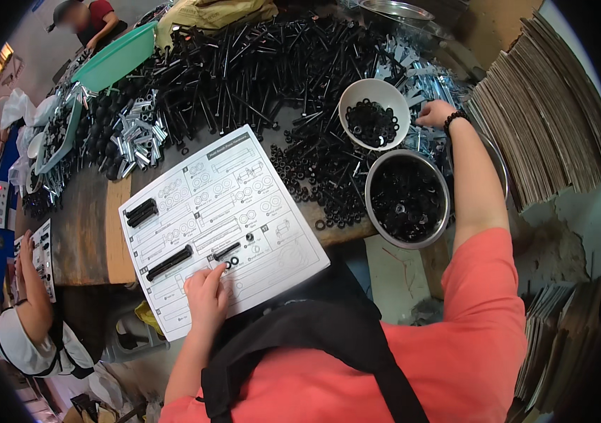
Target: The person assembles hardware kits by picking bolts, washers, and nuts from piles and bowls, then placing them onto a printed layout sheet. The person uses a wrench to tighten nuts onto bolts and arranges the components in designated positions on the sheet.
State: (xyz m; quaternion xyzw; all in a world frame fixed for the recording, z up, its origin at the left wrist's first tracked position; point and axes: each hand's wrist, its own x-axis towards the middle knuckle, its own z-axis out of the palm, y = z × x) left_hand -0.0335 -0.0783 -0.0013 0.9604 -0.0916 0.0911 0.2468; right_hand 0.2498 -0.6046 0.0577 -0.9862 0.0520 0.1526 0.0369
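Observation:
A printed instruction sheet with line drawings lies tilted in front of me. On it rest a bundle of short black bolts, a few long black bolts, a single short bolt, a small nut and black washers. My left hand is on the sheet, fingertips beside the washers, thumb apart, holding nothing I can see. My right hand reaches into silver metal parts, right of a white bowl of black rings. Its fingers are curled; what they hold is hidden.
A steel bowl of dark parts stands nearest my right arm. Black bolts heap across the back, with loose nuts nearer. A green tray and silver sleeves lie left. Stacked cardboard rises right. Co-workers stand left.

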